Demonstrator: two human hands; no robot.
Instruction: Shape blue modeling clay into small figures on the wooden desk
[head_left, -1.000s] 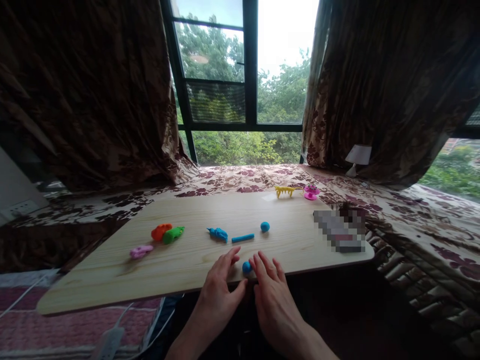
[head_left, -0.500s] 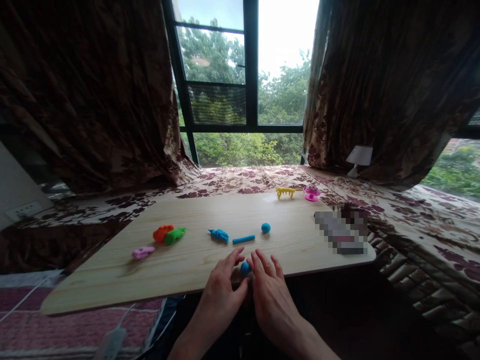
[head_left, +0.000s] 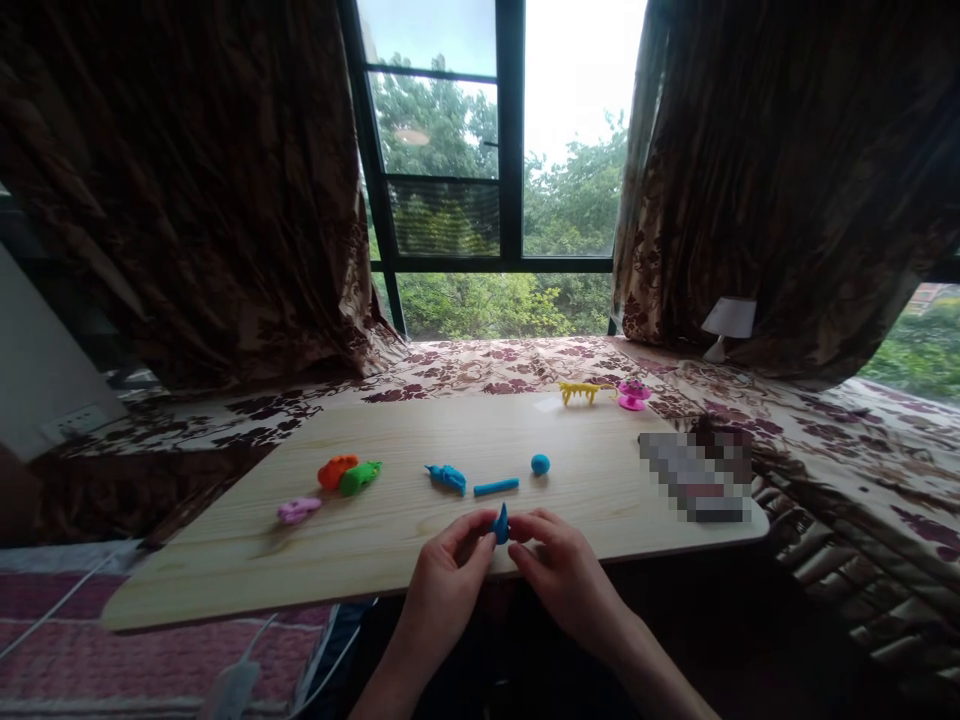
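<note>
Two hands, the left hand (head_left: 442, 575) and the right hand (head_left: 562, 570), are showing. Five blue clay bits, two pink, one orange, one green and one yellow are sitting around.

Bright window (head_left: 495, 170), brown floral curtains (head_left: 225, 200)

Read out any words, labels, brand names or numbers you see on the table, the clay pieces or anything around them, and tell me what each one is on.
No readable text anywhere in this view.
Pixelated patch on the right of the wooden table: blurred out, unreadable.
Blue clay piece between the left hand and right hand: no marks.
Wall socket at left: too small and dark to tell.
</note>
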